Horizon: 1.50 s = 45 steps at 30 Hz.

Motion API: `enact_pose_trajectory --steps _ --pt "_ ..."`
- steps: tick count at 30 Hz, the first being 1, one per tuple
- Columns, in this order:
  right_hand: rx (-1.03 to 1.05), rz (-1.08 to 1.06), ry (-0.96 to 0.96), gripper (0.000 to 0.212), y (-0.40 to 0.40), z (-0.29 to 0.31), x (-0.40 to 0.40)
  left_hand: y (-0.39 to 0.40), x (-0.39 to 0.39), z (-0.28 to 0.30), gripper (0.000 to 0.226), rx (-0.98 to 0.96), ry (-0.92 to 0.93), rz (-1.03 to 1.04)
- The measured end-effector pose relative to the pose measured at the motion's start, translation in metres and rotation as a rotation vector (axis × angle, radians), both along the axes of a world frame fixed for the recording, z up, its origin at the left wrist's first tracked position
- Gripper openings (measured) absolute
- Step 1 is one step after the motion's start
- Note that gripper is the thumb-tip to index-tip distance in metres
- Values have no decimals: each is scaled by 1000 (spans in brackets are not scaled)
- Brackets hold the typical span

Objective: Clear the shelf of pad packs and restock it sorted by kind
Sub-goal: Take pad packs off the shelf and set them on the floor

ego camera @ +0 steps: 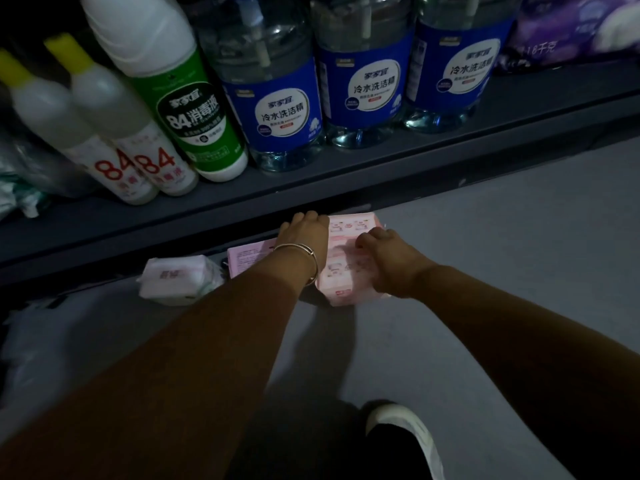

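Just below the middle of the frame both hands rest on one pink pad pack (341,258) that lies at the foot of the shelf (214,206); the left hand (304,233), with a bangle (304,259) at the wrist, curls its fingers over the pack's far left edge, though how tightly it grips I cannot tell; the right hand (382,252) bends its fingers onto the pack's top and right side, seemingly holding it. A second pink pack (247,261) lies just left, partly hidden by the left forearm, and a white pack (178,280) sits further left on the floor (502,244).

The likely trouble is mixing kinds: the two pink packs look alike in this dim light, so a misread label could put them in the wrong group. The soft wrapper may also sag or slip if lifted by one edge only. Above, along the top of the frame, disinfectant bottles (138,161) and blue-labelled detergent jugs (284,109) stand close to the shelf's front lip; a forearm rising carelessly could knock one off. A shoe (401,424) at the bottom stands near where a dropped pack would land.
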State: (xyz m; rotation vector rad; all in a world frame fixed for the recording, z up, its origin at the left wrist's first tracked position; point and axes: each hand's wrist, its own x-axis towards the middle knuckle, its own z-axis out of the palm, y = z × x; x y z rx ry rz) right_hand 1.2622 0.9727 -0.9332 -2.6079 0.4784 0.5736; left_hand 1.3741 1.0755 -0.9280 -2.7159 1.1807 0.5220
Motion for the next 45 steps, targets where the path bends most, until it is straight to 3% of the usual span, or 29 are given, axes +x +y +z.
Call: enact_pose_trajectory --steps 6,11,14,22,27,36,45 --pt "-267 73 24 62 12 -16 5 12 11 -2 55 -27 39 -2" --pt "-329 144 100 65 15 -2 14 22 20 10 52 -68 80 -21" --pt "-301 135 49 59 25 19 28 36 29 32 51 -100 124 -32" --pt "-70 127 -280 28 85 130 90 107 58 137 43 -243 95 28" --pt "-52 163 -472 37 137 214 118 169 77 225 37 -348 -7 75" --pt "-81 110 -735 30 211 371 154 266 118 368 34 -626 -147 128" --pt "-173 3 -893 38 226 431 221 284 186 422 43 -698 -273 166"
